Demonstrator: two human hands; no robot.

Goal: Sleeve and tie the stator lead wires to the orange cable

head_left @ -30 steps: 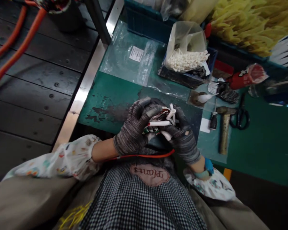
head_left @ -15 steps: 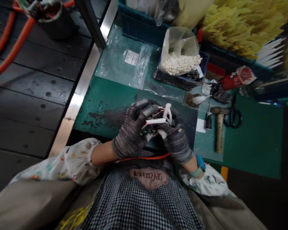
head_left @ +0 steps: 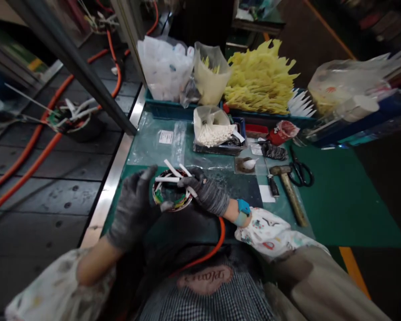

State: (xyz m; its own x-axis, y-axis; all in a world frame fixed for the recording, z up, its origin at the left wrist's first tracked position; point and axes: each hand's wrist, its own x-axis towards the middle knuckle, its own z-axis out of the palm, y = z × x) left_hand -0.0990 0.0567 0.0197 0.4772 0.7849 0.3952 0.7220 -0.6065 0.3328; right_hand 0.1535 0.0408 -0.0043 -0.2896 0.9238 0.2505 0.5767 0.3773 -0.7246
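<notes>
A ring-shaped motor stator [head_left: 157, 196], with dark red, green and yellow parts round its rim, is in front of me. Several white tubes [head_left: 167, 179] stick out from it. My right hand [head_left: 211, 195], in a grey knit glove, grips the stator's right side, its fingers by the tubes. On the left, my gloved left hand [head_left: 132, 211] is slightly blurred, with fingers and thumb spread apart. Its thumb tip is near the stator's lower rim; whether it touches I cannot tell. The stator's right edge is hidden behind my right hand.
Right of my hands lie a hammer [head_left: 292, 196], scissors [head_left: 302, 173] and a dark-handled tool [head_left: 273, 186]. Behind stands a small box [head_left: 217, 150] with a bag of white pieces. Yellow strips [head_left: 260, 82] fill a bin farther back. A metal post [head_left: 87, 76] rises at left.
My left hand has come off the stator and moved left, its fingers opening. My right hand keeps hold, and the stator's ring now shows. The head view has tilted up.
</notes>
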